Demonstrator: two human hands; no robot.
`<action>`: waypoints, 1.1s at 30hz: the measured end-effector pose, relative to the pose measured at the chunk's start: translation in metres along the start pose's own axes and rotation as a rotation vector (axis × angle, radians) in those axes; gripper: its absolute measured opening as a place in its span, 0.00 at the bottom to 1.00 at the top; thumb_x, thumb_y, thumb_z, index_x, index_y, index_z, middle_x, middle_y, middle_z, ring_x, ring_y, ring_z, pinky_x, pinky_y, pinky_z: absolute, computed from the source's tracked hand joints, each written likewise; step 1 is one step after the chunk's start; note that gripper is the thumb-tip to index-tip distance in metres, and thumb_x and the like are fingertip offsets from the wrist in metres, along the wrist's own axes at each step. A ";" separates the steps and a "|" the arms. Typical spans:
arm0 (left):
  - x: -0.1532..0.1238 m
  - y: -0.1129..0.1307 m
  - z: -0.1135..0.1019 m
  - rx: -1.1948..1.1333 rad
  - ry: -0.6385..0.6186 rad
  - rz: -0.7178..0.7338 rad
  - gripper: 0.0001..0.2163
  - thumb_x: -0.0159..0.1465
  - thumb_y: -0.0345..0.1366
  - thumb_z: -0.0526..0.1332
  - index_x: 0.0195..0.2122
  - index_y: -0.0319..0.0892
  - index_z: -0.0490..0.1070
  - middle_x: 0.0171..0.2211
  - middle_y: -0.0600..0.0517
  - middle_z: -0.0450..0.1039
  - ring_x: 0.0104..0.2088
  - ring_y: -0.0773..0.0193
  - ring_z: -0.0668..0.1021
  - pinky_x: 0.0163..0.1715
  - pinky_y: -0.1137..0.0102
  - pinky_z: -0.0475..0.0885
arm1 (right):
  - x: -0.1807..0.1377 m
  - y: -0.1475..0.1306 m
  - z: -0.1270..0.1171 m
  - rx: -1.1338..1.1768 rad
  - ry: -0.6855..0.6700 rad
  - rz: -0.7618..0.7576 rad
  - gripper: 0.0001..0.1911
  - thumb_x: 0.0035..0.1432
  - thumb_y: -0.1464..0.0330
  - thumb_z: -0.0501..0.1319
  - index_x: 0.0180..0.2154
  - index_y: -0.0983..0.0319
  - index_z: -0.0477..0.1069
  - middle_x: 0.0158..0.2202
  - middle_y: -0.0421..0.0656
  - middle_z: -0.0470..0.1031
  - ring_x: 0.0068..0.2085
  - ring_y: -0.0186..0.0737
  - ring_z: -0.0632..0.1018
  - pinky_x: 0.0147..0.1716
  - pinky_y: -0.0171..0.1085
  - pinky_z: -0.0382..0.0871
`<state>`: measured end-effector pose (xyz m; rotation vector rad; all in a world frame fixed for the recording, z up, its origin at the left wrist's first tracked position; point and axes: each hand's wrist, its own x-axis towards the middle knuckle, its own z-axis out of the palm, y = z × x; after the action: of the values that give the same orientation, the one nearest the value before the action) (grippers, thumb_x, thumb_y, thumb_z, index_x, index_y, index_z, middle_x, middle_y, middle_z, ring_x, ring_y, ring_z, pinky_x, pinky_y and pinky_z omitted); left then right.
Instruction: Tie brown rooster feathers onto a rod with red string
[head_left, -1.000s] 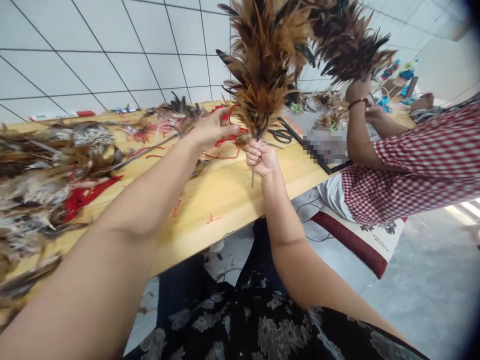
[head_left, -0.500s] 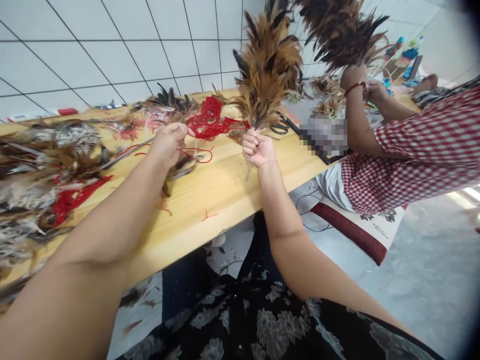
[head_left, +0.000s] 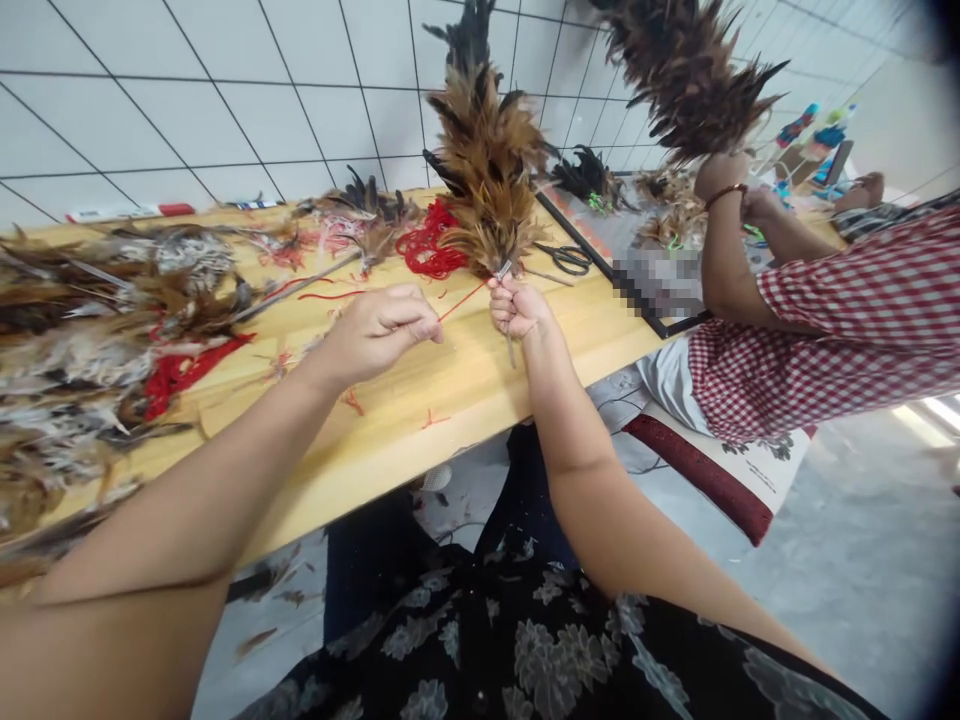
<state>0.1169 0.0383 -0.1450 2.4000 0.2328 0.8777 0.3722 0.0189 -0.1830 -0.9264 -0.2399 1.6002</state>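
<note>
My right hand [head_left: 516, 308] is closed round the thin stick at the base of a brown feather duster [head_left: 486, 170], which stands upright above the fist. My left hand [head_left: 382, 330] pinches a red thread [head_left: 459, 300] that runs taut up to the duster's base. A tangle of red thread [head_left: 429, 248] lies on the wooden table [head_left: 420, 390] just behind the duster.
Loose brown, grey and white feathers [head_left: 97, 330] are heaped along the table's left side. Black scissors [head_left: 568, 260] lie right of the duster. A person in a red checked shirt [head_left: 847, 320] sits to the right, holding up another feather duster [head_left: 686, 75]. A white tiled wall stands behind.
My left hand has come back toward me and nearer the right hand, drawing the red thread taut. The duster has tilted a little left. The red tangle now lies on the table.
</note>
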 end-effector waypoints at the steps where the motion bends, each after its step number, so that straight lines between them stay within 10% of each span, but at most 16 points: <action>1: 0.000 0.001 0.004 0.032 -0.023 0.021 0.20 0.75 0.49 0.58 0.32 0.43 0.80 0.28 0.50 0.74 0.31 0.64 0.75 0.34 0.67 0.68 | 0.001 0.000 0.000 -0.014 0.011 -0.001 0.24 0.81 0.63 0.43 0.32 0.64 0.64 0.13 0.26 0.48 0.11 0.20 0.51 0.13 0.24 0.40; 13: -0.007 -0.008 0.002 0.038 0.016 -0.031 0.17 0.74 0.45 0.58 0.32 0.44 0.78 0.29 0.49 0.74 0.31 0.62 0.76 0.35 0.66 0.68 | 0.012 0.002 -0.007 -0.066 0.036 0.014 0.22 0.81 0.66 0.44 0.31 0.63 0.61 0.15 0.26 0.47 0.12 0.20 0.50 0.13 0.24 0.39; 22: -0.006 -0.003 0.019 0.218 -0.402 -0.043 0.17 0.71 0.36 0.55 0.25 0.41 0.74 0.27 0.50 0.73 0.31 0.64 0.73 0.36 0.69 0.66 | 0.005 -0.008 -0.012 0.037 0.006 -0.104 0.20 0.80 0.67 0.43 0.31 0.60 0.59 0.15 0.26 0.47 0.14 0.24 0.47 0.13 0.25 0.41; 26: -0.009 -0.018 0.000 0.154 -0.494 -0.222 0.17 0.73 0.40 0.54 0.37 0.43 0.82 0.36 0.49 0.81 0.38 0.63 0.80 0.43 0.72 0.70 | -0.006 -0.017 -0.018 0.068 -0.016 -0.254 0.16 0.76 0.74 0.48 0.31 0.59 0.56 0.16 0.28 0.47 0.16 0.26 0.46 0.15 0.26 0.42; 33: -0.024 0.021 -0.008 -0.266 -1.031 -0.261 0.14 0.74 0.41 0.58 0.52 0.45 0.82 0.49 0.47 0.84 0.44 0.63 0.84 0.43 0.75 0.74 | -0.009 -0.026 -0.021 -0.043 0.050 -0.364 0.17 0.75 0.71 0.50 0.29 0.58 0.55 0.18 0.29 0.46 0.17 0.27 0.46 0.16 0.28 0.43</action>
<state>0.0929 0.0162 -0.1411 2.1854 0.0125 -0.4564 0.4050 0.0109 -0.1765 -0.8967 -0.3860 1.2392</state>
